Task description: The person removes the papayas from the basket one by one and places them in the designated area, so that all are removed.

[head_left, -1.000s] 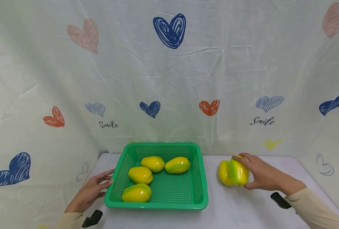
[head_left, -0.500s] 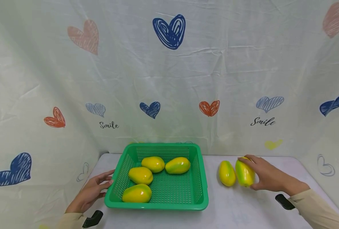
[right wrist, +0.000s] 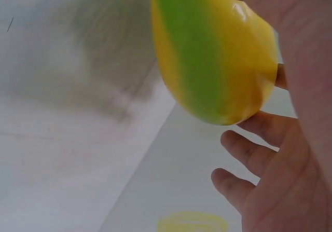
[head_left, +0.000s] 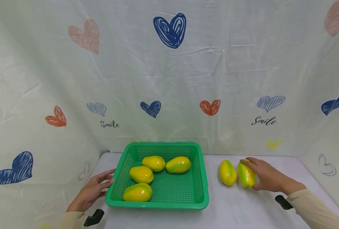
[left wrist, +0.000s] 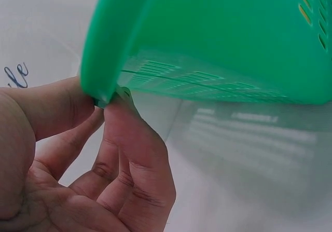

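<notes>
The right hand (head_left: 267, 175) grasped a glossy yellow-green mango (head_left: 246, 175) at the right side of the table (head_left: 229, 210), fingers at its far end and thumb at its near end. Its long axis ran away from the person, the far end leaning slightly left; a green band followed its length. Whether it touched the table could not be told. Just beside it, on its left, a loose mango (head_left: 227, 172) lay nearly parallel.

The left hand (head_left: 93, 190) pinched the left rim of a green plastic basket (head_left: 157, 205) between thumb and fingers. Inside, a back mango (head_left: 153, 163), a right-hand mango (head_left: 178, 164), a middle mango (head_left: 141, 175) and a front mango (head_left: 138, 192) all lay with long axes running mostly sideways, across the basket. Behind hung a pale cloth (head_left: 186, 76) printed with hearts.
</notes>
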The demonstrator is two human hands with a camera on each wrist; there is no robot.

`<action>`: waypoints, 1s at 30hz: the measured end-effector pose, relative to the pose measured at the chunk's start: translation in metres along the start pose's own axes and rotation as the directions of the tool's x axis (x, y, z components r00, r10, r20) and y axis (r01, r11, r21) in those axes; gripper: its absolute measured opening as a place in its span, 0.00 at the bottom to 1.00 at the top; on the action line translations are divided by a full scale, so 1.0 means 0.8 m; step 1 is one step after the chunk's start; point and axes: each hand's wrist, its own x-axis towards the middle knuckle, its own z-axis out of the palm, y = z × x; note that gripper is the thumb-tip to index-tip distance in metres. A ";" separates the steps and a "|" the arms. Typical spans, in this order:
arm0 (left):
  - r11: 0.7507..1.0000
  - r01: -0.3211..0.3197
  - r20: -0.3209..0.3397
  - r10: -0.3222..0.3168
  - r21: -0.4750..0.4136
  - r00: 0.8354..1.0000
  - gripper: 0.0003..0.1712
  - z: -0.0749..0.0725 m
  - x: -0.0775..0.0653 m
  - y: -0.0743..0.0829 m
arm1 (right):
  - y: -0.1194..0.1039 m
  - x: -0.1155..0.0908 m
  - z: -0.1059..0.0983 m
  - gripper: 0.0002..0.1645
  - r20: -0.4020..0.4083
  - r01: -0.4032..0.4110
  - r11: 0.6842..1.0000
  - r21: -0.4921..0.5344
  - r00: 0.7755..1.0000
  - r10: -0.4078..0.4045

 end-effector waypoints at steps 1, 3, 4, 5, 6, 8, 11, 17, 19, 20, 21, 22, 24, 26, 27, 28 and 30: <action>1.000 -0.001 -0.001 0.001 0.000 1.000 0.35 0.000 0.000 0.000 | 0.001 0.000 0.001 0.57 0.003 -0.006 1.000 0.002 1.000 0.006; 1.000 -0.004 -0.001 0.004 0.003 1.000 0.35 0.000 0.000 0.000 | 0.003 0.001 0.003 0.57 0.007 -0.013 1.000 0.006 1.000 0.013; 1.000 -0.004 -0.002 0.004 0.003 1.000 0.35 0.000 0.000 0.000 | 0.004 0.001 0.004 0.57 0.009 -0.010 1.000 0.008 1.000 0.010; 1.000 -0.004 -0.003 0.004 0.005 1.000 0.35 0.001 0.001 0.000 | 0.005 0.001 0.005 0.57 0.009 -0.011 1.000 0.009 1.000 0.011; 1.000 -0.004 -0.004 0.004 0.006 1.000 0.35 0.001 0.001 0.000 | 0.006 0.001 0.006 0.57 0.010 -0.010 1.000 0.009 1.000 0.010; 1.000 -0.001 -0.009 0.001 0.007 1.000 0.35 0.002 0.001 0.000 | 0.007 0.001 0.009 0.57 0.013 -0.008 1.000 0.014 1.000 0.008; 1.000 0.003 -0.014 -0.003 0.005 1.000 0.35 0.002 0.000 0.000 | 0.009 0.001 0.012 0.57 0.031 -0.019 1.000 0.025 0.999 0.018; 1.000 0.001 -0.012 -0.001 0.000 1.000 0.35 0.003 -0.001 0.000 | 0.008 0.001 0.016 0.58 0.096 -0.075 0.994 0.085 0.993 0.066; 1.000 -0.001 -0.011 0.001 -0.002 1.000 0.35 0.003 -0.001 0.001 | 0.007 0.001 0.017 0.58 0.112 -0.095 0.991 0.093 0.990 0.084; 1.000 -0.002 -0.011 0.002 -0.003 1.000 0.35 0.003 -0.001 0.001 | 0.008 0.001 0.018 0.58 0.116 -0.099 0.991 0.093 0.989 0.088; 1.000 -0.003 -0.011 0.003 -0.002 1.000 0.35 0.003 -0.001 0.001 | 0.008 0.001 0.019 0.58 0.121 -0.106 0.990 0.094 0.988 0.094; 1.000 -0.004 -0.011 0.004 -0.002 1.000 0.35 0.003 -0.001 0.001 | 0.008 0.001 0.020 0.59 0.123 -0.106 0.990 0.095 0.988 0.094; 1.000 -0.005 -0.011 0.005 -0.002 1.000 0.35 0.003 -0.002 0.001 | 0.009 0.001 0.020 0.59 0.123 -0.101 0.990 0.095 0.988 0.089; 1.000 -0.006 -0.010 0.006 -0.004 1.000 0.34 0.002 -0.002 0.001 | 0.009 0.002 0.020 0.59 0.122 -0.097 0.991 0.096 0.989 0.085; 1.000 -0.007 -0.009 0.007 -0.005 1.000 0.34 0.002 -0.002 0.001 | 0.009 0.002 0.020 0.59 0.122 -0.094 0.991 0.097 0.989 0.082; 1.000 -0.008 -0.008 0.008 -0.007 1.000 0.34 0.002 -0.002 0.001 | 0.009 0.002 0.019 0.59 0.121 -0.093 0.991 0.098 0.989 0.081; 1.000 -0.009 -0.007 0.009 -0.010 1.000 0.35 0.001 -0.002 0.000 | 0.008 0.002 0.019 0.58 0.124 -0.094 0.990 0.101 0.989 0.081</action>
